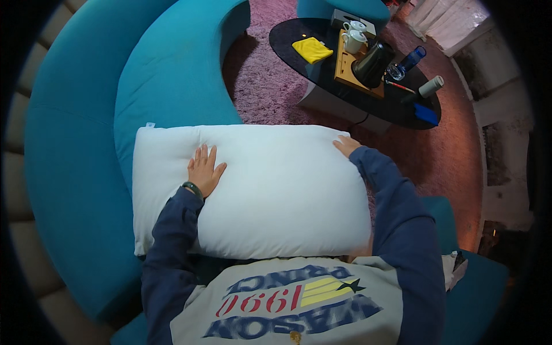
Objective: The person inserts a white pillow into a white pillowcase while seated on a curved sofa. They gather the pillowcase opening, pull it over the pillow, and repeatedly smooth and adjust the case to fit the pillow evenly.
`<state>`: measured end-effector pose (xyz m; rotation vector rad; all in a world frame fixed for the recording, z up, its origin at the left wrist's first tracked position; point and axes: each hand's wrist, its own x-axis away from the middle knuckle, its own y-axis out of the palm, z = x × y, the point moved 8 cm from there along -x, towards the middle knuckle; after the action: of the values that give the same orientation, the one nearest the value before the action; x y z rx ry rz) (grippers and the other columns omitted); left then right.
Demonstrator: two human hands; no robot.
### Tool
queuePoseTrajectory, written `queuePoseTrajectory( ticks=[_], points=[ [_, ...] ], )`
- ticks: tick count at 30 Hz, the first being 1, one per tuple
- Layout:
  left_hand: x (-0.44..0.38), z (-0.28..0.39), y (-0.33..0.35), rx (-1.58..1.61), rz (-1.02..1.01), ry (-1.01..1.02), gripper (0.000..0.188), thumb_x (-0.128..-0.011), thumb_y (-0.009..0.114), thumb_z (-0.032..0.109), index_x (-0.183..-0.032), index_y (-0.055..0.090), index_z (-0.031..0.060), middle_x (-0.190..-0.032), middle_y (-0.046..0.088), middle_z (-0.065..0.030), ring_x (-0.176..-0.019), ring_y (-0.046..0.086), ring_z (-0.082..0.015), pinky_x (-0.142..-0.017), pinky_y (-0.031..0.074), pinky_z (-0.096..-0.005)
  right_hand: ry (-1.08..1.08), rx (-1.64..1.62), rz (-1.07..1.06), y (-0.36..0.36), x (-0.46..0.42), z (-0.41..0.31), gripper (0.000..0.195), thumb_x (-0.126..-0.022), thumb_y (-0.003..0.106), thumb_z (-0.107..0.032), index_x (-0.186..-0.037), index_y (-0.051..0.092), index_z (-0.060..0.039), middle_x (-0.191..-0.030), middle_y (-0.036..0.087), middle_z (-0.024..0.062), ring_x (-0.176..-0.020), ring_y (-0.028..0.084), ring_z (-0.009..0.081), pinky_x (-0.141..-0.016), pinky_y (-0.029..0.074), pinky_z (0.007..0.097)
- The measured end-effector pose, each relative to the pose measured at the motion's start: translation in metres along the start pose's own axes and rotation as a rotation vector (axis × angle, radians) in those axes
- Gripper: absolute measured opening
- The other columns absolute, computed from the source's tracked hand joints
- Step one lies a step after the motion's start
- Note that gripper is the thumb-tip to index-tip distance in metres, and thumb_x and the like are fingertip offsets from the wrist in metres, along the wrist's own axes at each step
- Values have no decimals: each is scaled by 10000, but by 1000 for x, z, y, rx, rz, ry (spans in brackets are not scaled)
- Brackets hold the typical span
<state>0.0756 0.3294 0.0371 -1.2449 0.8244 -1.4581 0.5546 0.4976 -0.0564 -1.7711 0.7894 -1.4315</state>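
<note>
A plump white pillow (280,194) lies across in front of me, partly over the seat of a teal curved sofa (172,82). My left hand (205,172) presses flat on its left part with fingers spread, and the fabric dips under the palm. A dark bangle circles that wrist. At the pillow's far right corner rests my right hand (347,145). Its fingers touch the top of the corner; whether they pinch the cloth is not plain. A small tag (150,125) sticks out at the far left corner.
Beyond the pillow stands a dark oval table (297,32) on a pink shaggy rug (267,77). It bears a yellow cloth (312,50), a wooden tray (343,71) with white lidded cups (354,42) and a dark kettle (373,64), plus a tumbler (431,86). A teal seat (478,280) is at right.
</note>
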Motion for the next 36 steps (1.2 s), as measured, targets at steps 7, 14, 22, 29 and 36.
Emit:
queuePoseTrajectory(
  ticks=[7,14,22,29,36],
  points=[
    [89,126,-70,179,-75,543,580,-1004,474,323,-1503,363,49,-1571,302,-220,-1474,244,-395,-1170,205,-505,-642,-220,411,-113,164,-141,685,-935,600,-471,-1478,419,-96,-1501,389,228,-1399,338,401,-1154,282,458],
    [146,199,6,7,23,460,761,-949,541,461,-1557,272,90,-1631,137,-214,-1520,82,-368,-1195,86,-529,-709,9,398,-9,263,-199,693,-855,659,-478,-1451,475,-175,-1545,325,193,-1448,264,374,-1172,179,548],
    [111,198,54,14,40,439,749,-949,533,475,-1530,310,59,-1615,195,-213,-1515,103,-373,-1212,90,-491,-664,52,494,26,228,-196,692,-790,722,-374,-1418,521,-164,-1510,381,198,-1431,298,371,-1163,196,541],
    [147,44,-54,-25,312,-222,736,-969,492,524,-1551,290,121,-1627,182,-177,-1511,112,-359,-1191,82,-562,-809,118,360,-63,214,-232,761,-815,715,-439,-1449,467,-98,-1545,302,247,-1456,224,410,-1168,172,556],
    [145,2,45,78,241,-318,807,-976,434,585,-1592,152,146,-1654,35,-174,-1526,-4,-354,-1200,37,-540,-814,298,273,-4,168,-264,844,-828,689,-472,-1494,371,-62,-1562,252,276,-1469,179,432,-1180,113,575]
  ],
)
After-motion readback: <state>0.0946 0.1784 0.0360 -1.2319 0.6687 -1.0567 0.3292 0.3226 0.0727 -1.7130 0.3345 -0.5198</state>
